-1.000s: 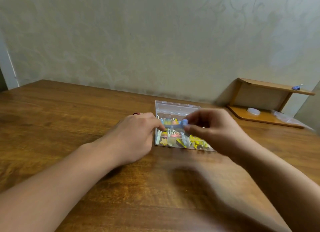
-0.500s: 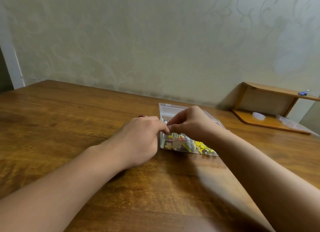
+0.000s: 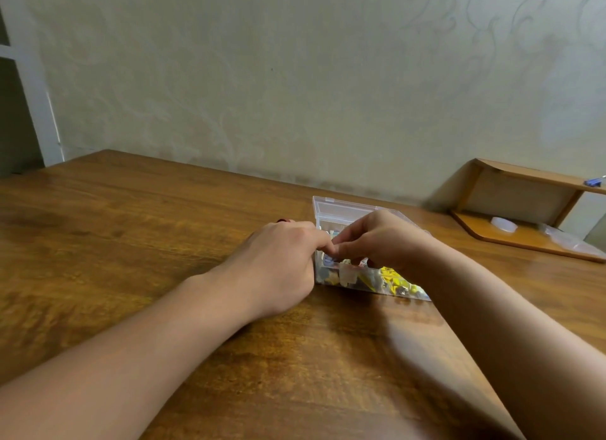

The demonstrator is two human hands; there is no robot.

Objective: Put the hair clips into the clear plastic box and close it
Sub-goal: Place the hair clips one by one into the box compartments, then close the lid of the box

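Right of frame centre, our clear plastic box (image 3: 354, 210) sits open on the table (image 3: 131, 216), hair clips (image 3: 390, 277) inside. Both our left hand (image 3: 278, 262) and right hand (image 3: 383, 239) curl fingers over it, probably seating a clip; what they hold, we cannot tell.

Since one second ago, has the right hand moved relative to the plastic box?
Yes. The right hand has moved left and down into the clear plastic box, and its fingertips now meet the left hand at the box's left end.

The right hand (image 3: 382, 239), earlier raised with a blue clip, is now lying lower over the box (image 3: 344, 210), fingertips meeting the left hand (image 3: 282, 259).
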